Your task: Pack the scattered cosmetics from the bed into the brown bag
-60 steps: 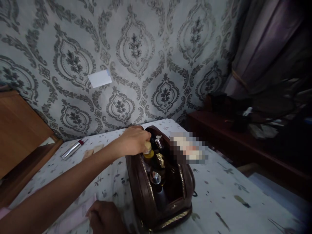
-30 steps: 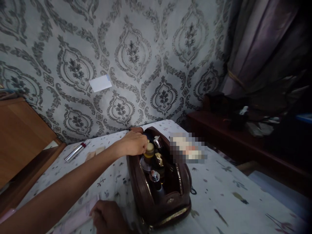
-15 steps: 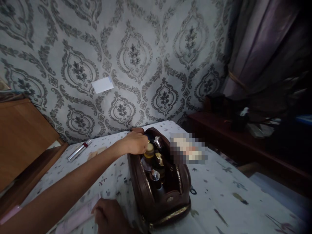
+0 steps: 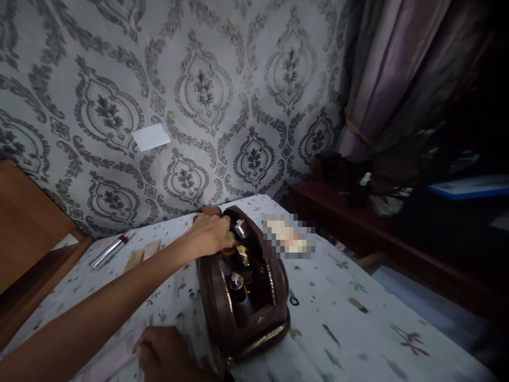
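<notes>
A brown leather toiletry bag [image 4: 214, 313] stands unzipped on the bed sheet, with several bottles inside. My left hand [image 4: 210, 233] reaches over its far left edge, fingers bent down around the top of a bottle with a yellowish cap [image 4: 229, 246]; the fingertips are partly hidden. Close by in the bag are a silver-capped bottle [image 4: 240, 228], a gold faceted cap [image 4: 243, 255] and a clear-capped bottle [image 4: 237, 281]. My right hand [image 4: 165, 350] rests curled closed left of the bag's near end, beside a blurred pale pink tube [image 4: 113, 353] partly behind my left forearm.
A silver tube with a red band [image 4: 112, 249] and two small beige packets [image 4: 141, 255] lie left of the bag. A pixelated item [image 4: 288, 236] lies to its right. A wooden panel [image 4: 35, 223] borders the left side, patterned wallpaper the back, a dark red ledge [image 4: 314, 207] the right.
The view has turned slightly right, shifting everything leftward. My left hand has come further over the yellowish-capped bottle, covering more of it. My right hand stays curled near the pink tube.
</notes>
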The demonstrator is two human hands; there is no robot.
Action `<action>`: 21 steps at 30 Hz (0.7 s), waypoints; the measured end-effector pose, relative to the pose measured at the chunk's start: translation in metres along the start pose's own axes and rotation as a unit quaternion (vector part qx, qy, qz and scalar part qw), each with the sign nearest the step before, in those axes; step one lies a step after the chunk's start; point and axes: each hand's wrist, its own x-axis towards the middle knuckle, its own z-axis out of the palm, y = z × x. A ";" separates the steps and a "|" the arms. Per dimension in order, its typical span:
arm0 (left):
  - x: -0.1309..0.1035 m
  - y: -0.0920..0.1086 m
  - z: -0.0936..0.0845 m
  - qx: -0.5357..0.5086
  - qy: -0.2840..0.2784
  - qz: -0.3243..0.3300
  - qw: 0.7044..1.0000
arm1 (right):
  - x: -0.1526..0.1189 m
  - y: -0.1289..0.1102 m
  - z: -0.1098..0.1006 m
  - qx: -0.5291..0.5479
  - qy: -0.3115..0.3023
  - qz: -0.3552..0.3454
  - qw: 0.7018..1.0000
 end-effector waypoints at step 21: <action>0.001 -0.007 -0.002 -0.042 -0.051 0.006 0.998 | -0.001 -0.013 -0.008 0.057 -0.018 0.009 0.998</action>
